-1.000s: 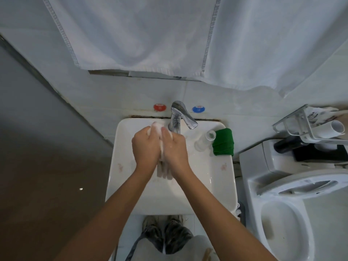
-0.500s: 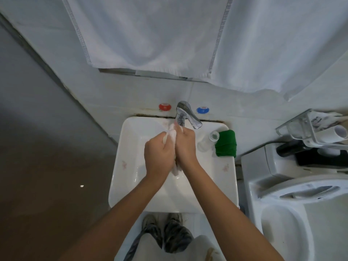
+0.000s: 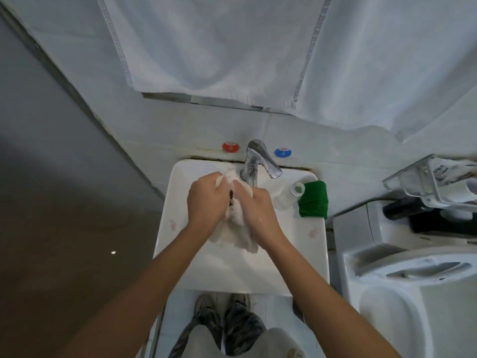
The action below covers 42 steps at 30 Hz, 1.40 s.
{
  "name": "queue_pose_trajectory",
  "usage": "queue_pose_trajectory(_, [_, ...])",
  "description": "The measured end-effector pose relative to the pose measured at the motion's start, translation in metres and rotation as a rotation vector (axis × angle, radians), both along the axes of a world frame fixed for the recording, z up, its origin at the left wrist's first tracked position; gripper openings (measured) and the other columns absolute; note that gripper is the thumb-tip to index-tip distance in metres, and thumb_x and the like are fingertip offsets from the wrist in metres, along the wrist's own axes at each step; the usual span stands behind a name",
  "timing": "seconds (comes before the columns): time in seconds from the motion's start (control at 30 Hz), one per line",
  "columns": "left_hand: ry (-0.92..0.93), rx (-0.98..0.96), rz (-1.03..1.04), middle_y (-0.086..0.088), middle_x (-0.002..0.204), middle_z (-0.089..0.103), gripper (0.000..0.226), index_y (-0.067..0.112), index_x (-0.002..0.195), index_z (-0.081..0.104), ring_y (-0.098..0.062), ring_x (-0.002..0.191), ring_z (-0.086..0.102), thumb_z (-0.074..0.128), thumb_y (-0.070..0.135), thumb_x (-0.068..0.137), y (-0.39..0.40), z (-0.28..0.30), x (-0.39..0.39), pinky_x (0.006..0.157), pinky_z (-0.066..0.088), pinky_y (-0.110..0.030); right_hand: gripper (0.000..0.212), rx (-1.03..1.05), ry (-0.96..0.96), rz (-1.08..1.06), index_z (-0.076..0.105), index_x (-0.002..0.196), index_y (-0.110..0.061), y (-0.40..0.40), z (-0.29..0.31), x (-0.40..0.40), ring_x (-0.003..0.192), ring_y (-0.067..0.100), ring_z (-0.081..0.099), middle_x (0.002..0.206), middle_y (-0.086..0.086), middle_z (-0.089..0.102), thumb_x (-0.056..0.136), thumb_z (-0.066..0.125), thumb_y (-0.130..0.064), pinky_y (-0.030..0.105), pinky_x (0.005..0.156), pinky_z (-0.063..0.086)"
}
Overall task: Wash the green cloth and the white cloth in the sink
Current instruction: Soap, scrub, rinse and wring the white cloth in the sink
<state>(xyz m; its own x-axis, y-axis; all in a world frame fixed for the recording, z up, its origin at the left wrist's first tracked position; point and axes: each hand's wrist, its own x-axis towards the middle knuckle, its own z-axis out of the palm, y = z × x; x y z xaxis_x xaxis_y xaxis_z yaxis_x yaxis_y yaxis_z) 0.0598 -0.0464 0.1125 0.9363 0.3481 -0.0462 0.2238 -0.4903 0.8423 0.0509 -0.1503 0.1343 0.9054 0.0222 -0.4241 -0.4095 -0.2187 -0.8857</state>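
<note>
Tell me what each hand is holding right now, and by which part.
Both the left hand and right hand grip the white cloth at its bunched upper part; its lower end hangs free.

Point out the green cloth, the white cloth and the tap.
green cloth (image 3: pixel 313 200), head view, middle of the folded bundle.
white cloth (image 3: pixel 241 232), head view, bunched part below the hands.
tap (image 3: pixel 254 161), head view, chrome body.

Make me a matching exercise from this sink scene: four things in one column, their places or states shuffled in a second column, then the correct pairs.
Things:
1. white cloth
2. green cloth
3. red cap
4. clear glass

Places or states:
A. on the wall, left of the tap
B. folded on the sink rim, right side
C. gripped between the left hand and right hand
D. standing between the tap and the folded cloth

Pairs: 1-C, 2-B, 3-A, 4-D
</note>
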Motion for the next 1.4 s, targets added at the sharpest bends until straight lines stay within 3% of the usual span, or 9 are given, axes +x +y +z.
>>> queue_pose_trajectory(0.2, [0.014, 0.040, -0.195, 0.005, 0.046, 0.041, 0.040, 0.017, 0.056, 0.045, -0.017, 0.048, 0.039, 0.061, 0.033, 0.088, 0.040, 0.001, 0.008, 0.049, 0.038, -0.036, 0.019, -0.110, -0.056, 0.296, 0.072, 0.090, -0.021, -0.044, -0.002, 0.015, 0.073, 0.008, 0.068, 0.083, -0.002, 0.074, 0.087, 0.066, -0.039, 0.027, 0.069, 0.052])
queue_pose_trajectory(0.3, [0.136, 0.039, -0.311, 0.008, 0.046, 0.049, 0.029, 0.017, 0.069, 0.060, -0.017, 0.044, 0.044, 0.066, 0.044, 0.079, 0.058, 0.010, 0.012, 0.048, 0.045, -0.041, 0.028, -0.267, -0.013, 0.521, 0.071, 0.100, -0.022, -0.057, 0.001, 0.018, 0.081, 0.011, 0.067, 0.090, -0.004, 0.073, 0.079, 0.075, -0.041, 0.028, 0.071, 0.053])
queue_pose_trajectory(0.4, [0.252, 0.091, -0.447, 0.012, 0.049, 0.055, 0.019, 0.027, 0.075, 0.061, -0.013, 0.041, 0.050, 0.070, 0.044, 0.075, 0.067, 0.019, 0.008, 0.050, 0.043, -0.030, 0.037, -0.532, -0.009, 0.669, 0.071, 0.094, -0.015, -0.061, 0.003, 0.027, 0.079, 0.020, 0.065, 0.087, 0.005, 0.071, 0.075, 0.075, -0.047, 0.031, 0.066, 0.049])
queue_pose_trajectory(0.53, [0.335, 0.549, -0.686, 0.010, 0.070, 0.055, 0.013, 0.034, 0.081, 0.051, -0.017, 0.074, 0.058, 0.063, 0.034, 0.077, 0.072, 0.025, 0.004, 0.062, 0.041, -0.030, 0.033, -0.741, -0.011, 0.750, 0.068, 0.084, -0.015, -0.063, 0.005, 0.037, 0.067, 0.014, 0.057, 0.078, 0.002, 0.067, 0.074, 0.074, -0.045, 0.029, 0.061, 0.044])
queue_pose_trajectory(0.7, [0.391, 0.846, -0.727, 0.002, 0.081, 0.052, 0.021, 0.020, 0.077, 0.049, -0.021, 0.076, 0.052, 0.064, 0.033, 0.075, 0.071, 0.017, 0.007, 0.063, 0.037, -0.030, 0.020, -0.765, -0.069, 0.793, 0.060, 0.079, -0.021, -0.056, 0.004, 0.036, 0.075, 0.015, 0.059, 0.081, -0.002, 0.064, 0.077, 0.071, -0.038, 0.030, 0.065, 0.046])
queue_pose_trajectory(0.83, [0.410, 0.594, -0.761, 0.000, 0.089, 0.051, 0.022, 0.019, 0.071, 0.047, -0.021, 0.086, 0.050, 0.068, 0.027, 0.072, 0.069, 0.022, 0.008, 0.070, 0.045, -0.036, 0.017, -0.505, -0.102, 0.576, 0.055, 0.070, -0.015, -0.058, -0.004, 0.031, 0.061, 0.009, 0.047, 0.067, -0.003, 0.054, 0.076, 0.071, -0.020, 0.023, 0.056, 0.036])
queue_pose_trajectory(0.97, [0.426, 0.221, -0.655, -0.001, 0.071, 0.053, 0.027, 0.022, 0.079, 0.041, -0.021, 0.058, 0.055, 0.063, 0.007, 0.076, 0.066, 0.016, 0.004, 0.044, 0.041, -0.029, 0.031, -0.394, -0.152, 0.499, 0.042, 0.065, -0.021, -0.060, -0.014, 0.026, 0.055, 0.005, 0.038, 0.062, -0.007, 0.046, 0.077, 0.068, -0.010, 0.017, 0.050, 0.029])
queue_pose_trajectory(1.23, [0.422, 0.483, -0.659, 0.002, 0.074, 0.049, 0.030, 0.023, 0.099, 0.031, -0.015, 0.062, 0.048, 0.059, 0.025, 0.087, 0.063, 0.010, -0.006, 0.050, 0.033, -0.028, 0.021, -0.488, -0.257, 0.557, 0.039, 0.087, -0.017, -0.064, -0.036, 0.022, 0.067, 0.020, 0.050, 0.076, 0.003, 0.056, 0.089, 0.060, -0.013, 0.024, 0.053, 0.033])
queue_pose_trajectory(1.4, [0.498, 0.448, -0.729, 0.006, 0.085, 0.055, 0.047, 0.031, 0.106, 0.032, -0.014, 0.072, 0.056, 0.058, 0.060, 0.081, 0.070, 0.015, -0.013, 0.064, 0.047, -0.033, 0.037, -0.355, -0.176, 0.537, 0.046, 0.085, -0.015, -0.070, -0.024, 0.020, 0.062, 0.006, 0.047, 0.073, -0.007, 0.053, 0.079, 0.075, -0.036, 0.014, 0.051, 0.036])
